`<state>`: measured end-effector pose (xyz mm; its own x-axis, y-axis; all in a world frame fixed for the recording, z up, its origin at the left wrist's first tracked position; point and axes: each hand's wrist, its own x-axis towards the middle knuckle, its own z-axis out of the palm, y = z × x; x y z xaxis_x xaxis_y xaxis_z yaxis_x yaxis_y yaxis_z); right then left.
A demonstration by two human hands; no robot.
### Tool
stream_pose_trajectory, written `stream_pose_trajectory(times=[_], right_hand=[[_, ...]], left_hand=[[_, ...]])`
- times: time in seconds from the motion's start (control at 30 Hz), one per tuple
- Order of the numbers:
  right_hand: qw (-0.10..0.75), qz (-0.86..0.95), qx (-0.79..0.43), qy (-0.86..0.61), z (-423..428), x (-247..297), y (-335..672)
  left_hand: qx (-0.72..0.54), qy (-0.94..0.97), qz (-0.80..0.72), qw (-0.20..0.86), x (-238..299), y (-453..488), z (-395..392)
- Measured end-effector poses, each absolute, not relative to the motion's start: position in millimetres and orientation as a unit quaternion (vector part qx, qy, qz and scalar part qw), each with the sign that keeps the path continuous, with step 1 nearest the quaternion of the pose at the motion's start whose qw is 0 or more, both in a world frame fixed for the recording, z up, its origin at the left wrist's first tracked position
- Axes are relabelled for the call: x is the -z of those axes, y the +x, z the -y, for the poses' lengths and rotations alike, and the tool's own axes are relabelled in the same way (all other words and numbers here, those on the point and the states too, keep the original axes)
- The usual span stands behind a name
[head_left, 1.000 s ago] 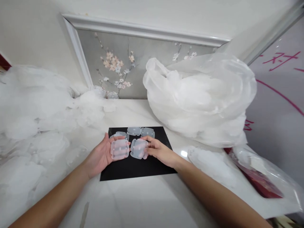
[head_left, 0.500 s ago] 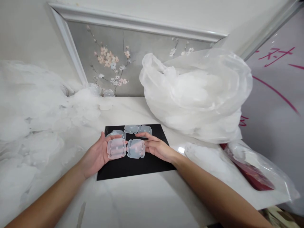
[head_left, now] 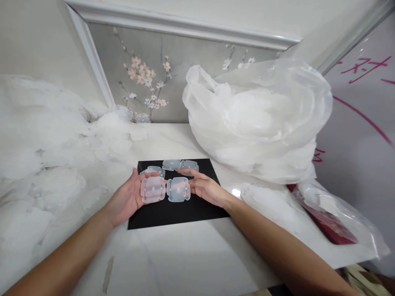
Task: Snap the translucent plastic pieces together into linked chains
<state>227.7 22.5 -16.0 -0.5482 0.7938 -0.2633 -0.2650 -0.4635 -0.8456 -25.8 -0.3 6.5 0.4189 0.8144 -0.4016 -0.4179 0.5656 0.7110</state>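
Observation:
My left hand [head_left: 128, 199] holds a translucent plastic piece [head_left: 153, 190], its fingers behind it and showing pinkish through it. My right hand [head_left: 206, 187] grips a matching translucent plastic piece [head_left: 178, 190] by its right edge. Both pieces are squarish with rounded, notched edges and small round dots. They are held side by side, nearly touching; whether they are linked I cannot tell. Beneath them lies a black mat [head_left: 179, 214]. Along its far side are several similar pieces [head_left: 171, 165], partly behind my fingers.
Heaps of translucent pieces [head_left: 61, 135] cover the left of the white table [head_left: 173, 259]. A large full plastic bag [head_left: 256, 123] stands at the back right. Nearer on the right lie more white pieces [head_left: 267, 205] and a red item in clear wrap [head_left: 333, 224]. A framed flower picture [head_left: 185, 74] is behind.
The view has shifted slightly, so everything sits a little higher and to the right. Both hands keep their hold on the two pieces, with almost no other movement.

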Motion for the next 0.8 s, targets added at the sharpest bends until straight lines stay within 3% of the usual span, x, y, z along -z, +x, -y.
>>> stream_pose_trajectory(times=[0.43, 0.8], right_hand=[[0.322, 0.419, -0.780, -0.335, -21.5, 17.1, 229.6], [0.275, 0.594, -0.689, -0.313, -16.4, 19.1, 230.4]], left_hand=[[-0.379, 0.267, -0.385, 0.798, -6.9, -25.1, 0.4], [-0.386, 0.259, -0.385, 0.797, -4.7, -23.7, 3.8]])
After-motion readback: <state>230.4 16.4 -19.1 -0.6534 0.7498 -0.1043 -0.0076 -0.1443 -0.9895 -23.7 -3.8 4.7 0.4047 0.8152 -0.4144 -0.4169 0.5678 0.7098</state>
